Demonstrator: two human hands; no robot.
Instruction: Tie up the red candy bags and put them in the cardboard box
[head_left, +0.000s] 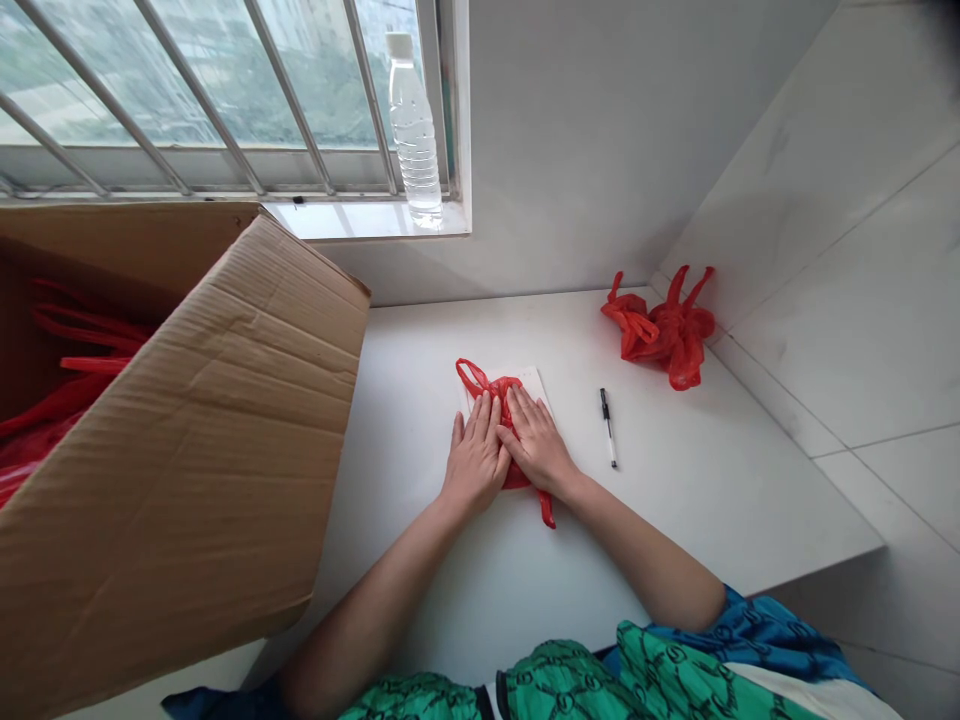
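On the white table, a red plastic bag (516, 478) lies over a white sheet of paper (534, 382). My left hand (477, 456) rests flat on the bag's left part, fingers stretched out. Beside it, my right hand (538, 440) lies flat on the bag's right part, its thumb touching my left hand. One looped handle sticks out above my fingers, and another strip of the bag hangs below my right wrist. Much of the bag's middle is hidden under both palms.
A cardboard box (225, 440) holding red bags (82, 370) stands at the left. A black-and-white pen (608, 428) lies right of my hands. Crumpled red bags (667, 330) sit at the back right corner. A clear bottle (415, 140) stands on the window sill (360, 221).
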